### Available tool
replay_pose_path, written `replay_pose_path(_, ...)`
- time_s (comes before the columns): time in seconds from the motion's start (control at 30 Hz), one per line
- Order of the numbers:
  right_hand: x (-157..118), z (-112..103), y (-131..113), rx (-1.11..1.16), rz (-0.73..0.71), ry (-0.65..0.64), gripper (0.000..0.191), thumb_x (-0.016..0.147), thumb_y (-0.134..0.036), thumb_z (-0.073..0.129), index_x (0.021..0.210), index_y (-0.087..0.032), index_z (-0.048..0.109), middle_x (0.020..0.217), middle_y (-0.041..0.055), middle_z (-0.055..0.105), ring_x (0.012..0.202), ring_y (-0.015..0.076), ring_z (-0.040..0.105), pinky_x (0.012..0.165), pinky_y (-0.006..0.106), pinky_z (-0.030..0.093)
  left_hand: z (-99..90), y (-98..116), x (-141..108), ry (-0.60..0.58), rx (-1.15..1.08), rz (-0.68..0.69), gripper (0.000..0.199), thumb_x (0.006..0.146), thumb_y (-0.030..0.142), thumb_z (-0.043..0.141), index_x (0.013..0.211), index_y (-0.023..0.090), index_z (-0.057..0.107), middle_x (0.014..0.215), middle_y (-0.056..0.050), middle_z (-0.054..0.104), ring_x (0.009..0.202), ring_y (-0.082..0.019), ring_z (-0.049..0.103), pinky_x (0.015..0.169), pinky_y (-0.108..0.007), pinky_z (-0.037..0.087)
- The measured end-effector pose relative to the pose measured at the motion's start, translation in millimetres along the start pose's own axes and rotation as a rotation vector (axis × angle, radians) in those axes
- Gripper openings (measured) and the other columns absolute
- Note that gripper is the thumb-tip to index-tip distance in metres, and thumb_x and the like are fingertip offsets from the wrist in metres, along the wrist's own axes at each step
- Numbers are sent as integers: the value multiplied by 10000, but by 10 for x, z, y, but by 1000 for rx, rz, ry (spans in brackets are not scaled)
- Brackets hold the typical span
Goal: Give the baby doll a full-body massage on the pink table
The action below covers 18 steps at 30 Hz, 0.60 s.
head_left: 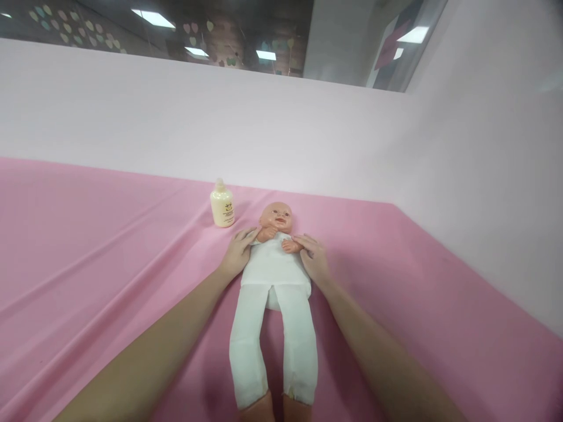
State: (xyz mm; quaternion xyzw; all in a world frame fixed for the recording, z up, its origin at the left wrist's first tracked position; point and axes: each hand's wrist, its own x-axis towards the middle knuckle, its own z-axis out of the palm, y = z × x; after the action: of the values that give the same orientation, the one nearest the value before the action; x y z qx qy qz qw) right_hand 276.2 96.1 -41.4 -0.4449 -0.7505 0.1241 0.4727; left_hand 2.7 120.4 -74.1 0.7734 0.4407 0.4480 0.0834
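A baby doll with a bald head and a white cloth body lies on its back on a pink cloth, head toward the wall. Its forearms are bent over its chest. My left hand rests against the doll's upper arm and side on the left, fingers extended toward its shoulder. On the other side my right hand touches the doll's other arm, its fingers stretched out near the doll's small hand. Both of my hands are open and hold nothing. The doll's feet run out of view at the bottom.
A pale yellow bottle with a clear cap stands to the left of the doll's head. The pink cloth has long creases on the left. Behind it rises a white wall with a window above.
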Motion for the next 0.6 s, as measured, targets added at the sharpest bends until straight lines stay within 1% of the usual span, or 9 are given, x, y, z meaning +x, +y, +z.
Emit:
replay_pose_path(0.1, -4, 6, 5, -1, -12, -2, 511, 786, -69, 415, 1136, -279, 723, 1235, -14, 691, 1243, 213, 563, 1154, 496, 360, -1, 0, -3, 6, -4, 14, 627, 863, 68, 378, 1422, 320, 508, 1404, -44, 531, 1304, -238, 454, 1135, -498, 343)
replay_pose_path(0.23, -6, 11, 32, 7, -26, -2, 548, 772, -67, 415, 1196, -275, 693, 1264, -12, 675, 1246, 207, 556, 1158, 480, 358, -32, 48, -11, -2, -15, -4, 639, 833, 95, 423, 1430, 308, 504, 1412, -49, 520, 1313, -250, 445, 1144, -496, 340)
replay_pose_path(0.3, -9, 9, 46, 13, -25, -3, 572, 762, -69, 416, 1229, -275, 674, 1284, -9, 662, 1251, 211, 547, 1157, 475, 357, -58, 99, -13, -6, -26, -17, 615, 842, 140, 460, 1432, 309, 503, 1412, -52, 518, 1313, -261, 446, 1146, -500, 337)
replay_pose_path(0.4, -17, 1, 52, 29, -10, 3, 583, 754, -83, 425, 1260, -260, 654, 1305, 9, 647, 1257, 221, 537, 1146, 468, 371, -90, 175, -10, 4, -54, -37, 521, 892, 259, 513, 1410, 311, 523, 1390, -60, 534, 1299, -267, 462, 1136, -495, 349)
replay_pose_path(0.5, -24, -8, 37, 47, 7, 21, 585, 751, -95, 431, 1279, -241, 639, 1305, 33, 643, 1248, 225, 542, 1130, 460, 392, -102, 211, 1, 21, -85, -62, 442, 937, 362, 514, 1374, 309, 556, 1355, -66, 559, 1279, -257, 486, 1125, -477, 363)
replay_pose_path(0.6, -24, -14, 14, 58, 12, 27, 613, 740, -94, 433, 1309, -237, 612, 1308, 43, 637, 1237, 225, 550, 1116, 456, 407, -98, 208, 14, 33, -96, -74, 417, 954, 404, 502, 1350, 299, 576, 1325, -72, 582, 1255, -250, 510, 1119, -470, 369)
